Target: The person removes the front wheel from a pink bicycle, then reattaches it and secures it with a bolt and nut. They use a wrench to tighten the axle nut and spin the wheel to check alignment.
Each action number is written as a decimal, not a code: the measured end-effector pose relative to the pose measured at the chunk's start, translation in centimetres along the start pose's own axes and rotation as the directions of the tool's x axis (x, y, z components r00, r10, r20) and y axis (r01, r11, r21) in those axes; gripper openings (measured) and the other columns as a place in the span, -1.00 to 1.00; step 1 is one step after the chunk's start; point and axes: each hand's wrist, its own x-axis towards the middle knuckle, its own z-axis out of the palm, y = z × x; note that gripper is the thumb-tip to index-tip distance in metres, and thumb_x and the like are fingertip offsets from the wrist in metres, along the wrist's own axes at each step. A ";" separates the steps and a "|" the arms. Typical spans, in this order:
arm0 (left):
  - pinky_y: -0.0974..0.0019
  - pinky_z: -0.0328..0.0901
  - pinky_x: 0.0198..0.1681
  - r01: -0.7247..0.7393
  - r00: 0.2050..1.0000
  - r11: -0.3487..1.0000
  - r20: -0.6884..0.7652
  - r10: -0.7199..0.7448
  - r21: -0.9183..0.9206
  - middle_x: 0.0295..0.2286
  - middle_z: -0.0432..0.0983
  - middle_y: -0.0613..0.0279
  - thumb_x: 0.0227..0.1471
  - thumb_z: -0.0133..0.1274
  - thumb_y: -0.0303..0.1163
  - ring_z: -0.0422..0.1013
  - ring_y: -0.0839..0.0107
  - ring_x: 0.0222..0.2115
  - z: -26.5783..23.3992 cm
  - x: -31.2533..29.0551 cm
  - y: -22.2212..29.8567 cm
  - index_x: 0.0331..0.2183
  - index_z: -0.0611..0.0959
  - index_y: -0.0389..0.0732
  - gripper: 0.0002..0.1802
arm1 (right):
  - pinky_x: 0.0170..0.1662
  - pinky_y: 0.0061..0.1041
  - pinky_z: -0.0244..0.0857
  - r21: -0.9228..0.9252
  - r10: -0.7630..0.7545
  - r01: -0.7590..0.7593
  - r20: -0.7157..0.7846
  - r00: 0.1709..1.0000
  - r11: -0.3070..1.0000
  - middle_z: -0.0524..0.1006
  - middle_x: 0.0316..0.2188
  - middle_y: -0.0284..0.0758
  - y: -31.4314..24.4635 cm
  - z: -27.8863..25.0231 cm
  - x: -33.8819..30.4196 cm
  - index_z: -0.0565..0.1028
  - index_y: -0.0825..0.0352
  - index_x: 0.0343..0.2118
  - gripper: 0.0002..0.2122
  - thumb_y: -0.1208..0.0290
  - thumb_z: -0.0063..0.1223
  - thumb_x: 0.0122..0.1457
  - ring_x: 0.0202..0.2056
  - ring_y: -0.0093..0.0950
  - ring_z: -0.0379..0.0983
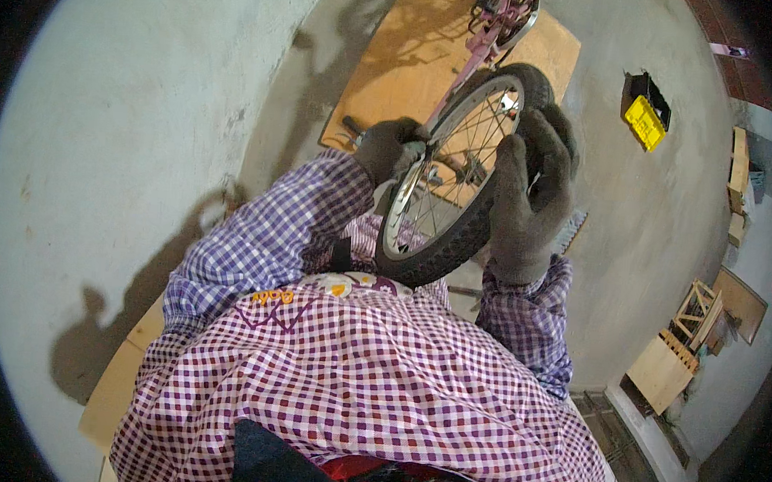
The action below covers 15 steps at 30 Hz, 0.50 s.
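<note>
In front of my chest stands a bicycle wheel (442, 257) with a black knobby tyre, a silver rim and thin spokes, tilted to the right. It is joined to a pink bicycle frame (481, 47) beyond it. My left hand (392, 149), in a dark grey glove, is closed at the wheel's left side, its fingers at the rim; what lies under them is partly hidden. My right hand (532, 201), gloved alike, lies along the right side of the tyre, fingers stretched upward and the thumb apart from them on the spoke side.
Under the bicycle lies a wooden board (372, 83). A black and yellow case (645, 124) sits on the floor to the right. Wooden crates and pieces (663, 369) stand farther right. A pale wall (129, 140) rises close on my left.
</note>
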 end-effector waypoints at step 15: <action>0.34 0.45 -0.24 0.096 0.991 0.990 0.106 -0.084 -0.108 -0.32 0.65 0.19 0.03 0.24 -0.57 0.53 0.48 -0.36 -1.6 -0.9 0.3 -0.21 0.67 -0.29 -0.78 | 0.04 -0.44 0.41 0.333 0.465 -0.433 -0.018 0.885 0.838 0.44 0.06 -0.22 -2.0 -0.4 -0.4 0.27 0.42 0.25 -0.36 0.49 0.31 0.12 0.02 -0.42 0.46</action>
